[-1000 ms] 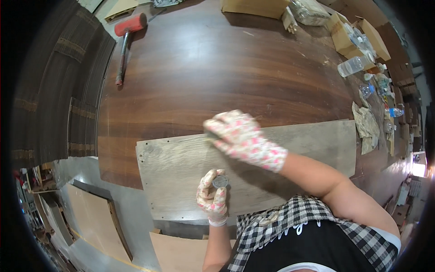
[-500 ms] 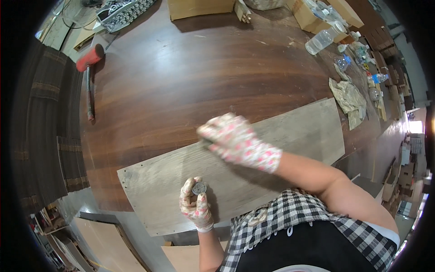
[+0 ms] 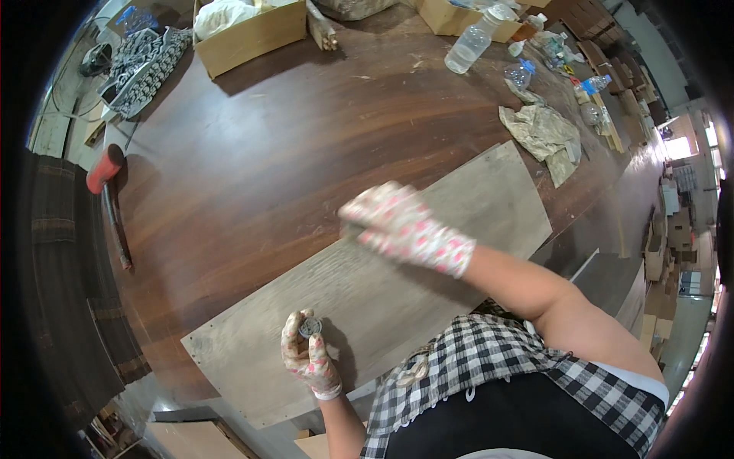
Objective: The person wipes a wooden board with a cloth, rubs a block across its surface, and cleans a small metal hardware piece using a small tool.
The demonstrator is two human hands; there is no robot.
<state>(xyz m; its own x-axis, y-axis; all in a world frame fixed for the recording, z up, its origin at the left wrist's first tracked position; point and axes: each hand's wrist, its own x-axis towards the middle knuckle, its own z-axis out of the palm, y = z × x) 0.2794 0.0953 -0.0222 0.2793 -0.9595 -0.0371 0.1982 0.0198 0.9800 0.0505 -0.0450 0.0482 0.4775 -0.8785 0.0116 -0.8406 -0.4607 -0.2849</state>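
one grey board (image 3: pixel 428 252) lies on the brown table (image 3: pixel 267 153), with one red mallet (image 3: pixel 107 191) well left of the board and about four clear bottles (image 3: pixel 474 38) beyond its far right end. the gloved left hand (image 3: pixel 306 356), fingers curled upright over the board's near edge, pinches one small round metal disc (image 3: pixel 310 327). the gloved right hand (image 3: pixel 397 226) reaches across, resting on the board's far edge, how far closed i cannot tell; two tan boxes (image 3: pixel 245 34) sit far beyond the board.

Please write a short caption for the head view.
Gloved left hand holds a round metal fitting; right hand presses a grey panel.
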